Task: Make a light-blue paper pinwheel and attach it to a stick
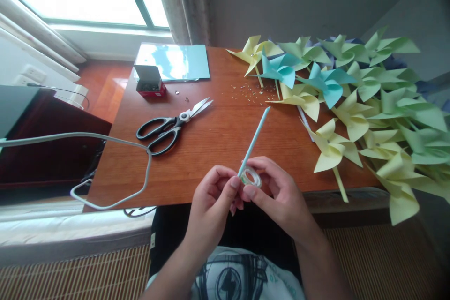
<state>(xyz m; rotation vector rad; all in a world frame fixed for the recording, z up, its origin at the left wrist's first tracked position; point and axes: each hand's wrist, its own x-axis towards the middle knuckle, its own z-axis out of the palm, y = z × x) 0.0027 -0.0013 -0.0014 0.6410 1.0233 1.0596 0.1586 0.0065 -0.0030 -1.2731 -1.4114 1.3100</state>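
A thin light-blue rolled paper stick (pixel 255 140) points up and away from my hands over the front of the wooden table (pixel 218 145). My left hand (pixel 214 199) pinches the stick's lower end with thumb and fingertips. My right hand (pixel 277 194) is curled around a small roll of clear tape (pixel 251 177), held against the stick's base. Both hands meet just above the table's front edge.
Black-handled scissors (pixel 170 126) lie left of centre. A small red box of pins (pixel 149 81) and blue paper sheets (pixel 176 62) sit at the back left. Several yellow, green and blue paper pinwheels (pixel 355 98) pile on the right. A white cable (pixel 105 168) loops over the left edge.
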